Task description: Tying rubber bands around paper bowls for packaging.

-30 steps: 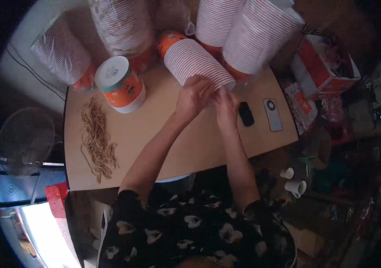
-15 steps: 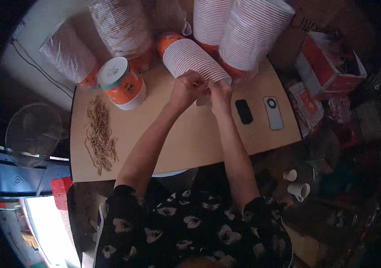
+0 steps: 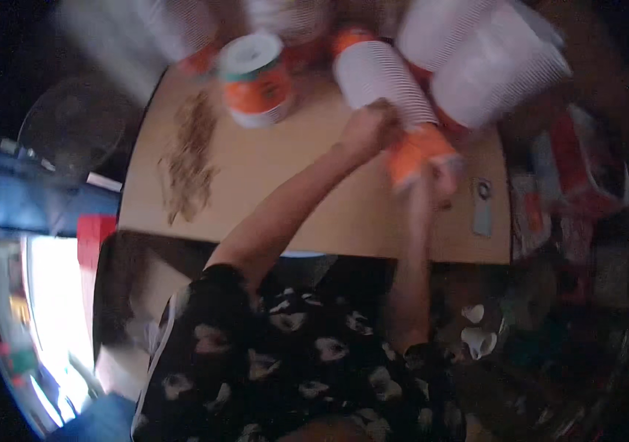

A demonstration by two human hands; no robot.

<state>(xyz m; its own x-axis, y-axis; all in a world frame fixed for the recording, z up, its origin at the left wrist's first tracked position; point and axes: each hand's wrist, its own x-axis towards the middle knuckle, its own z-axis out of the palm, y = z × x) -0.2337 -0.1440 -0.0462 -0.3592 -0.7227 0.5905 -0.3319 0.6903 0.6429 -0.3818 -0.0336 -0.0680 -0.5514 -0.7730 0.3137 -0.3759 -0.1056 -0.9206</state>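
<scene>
The picture is motion-blurred. A long stack of orange-and-white paper cups point(image 3: 381, 81) lies on its side on the wooden table point(image 3: 307, 214). My left hand point(image 3: 364, 131) grips the near end of that stack. Just to its right, my right hand point(image 3: 441, 180) holds one orange cup point(image 3: 416, 153), a little apart from the stack's end and above the table.
An upright orange-and-white tub point(image 3: 255, 77) stands at the back left. A heap of tan rubber bands point(image 3: 188, 155) lies left. A small grey device point(image 3: 482, 206) sits near the right edge. Bagged cup stacks point(image 3: 491, 59) lean at the back right; a red box point(image 3: 587, 162) is right.
My right hand has drawn an orange cup off the stack's end, toward me and to the right. My left hand stays at the stack. The view has swung and blurred.
</scene>
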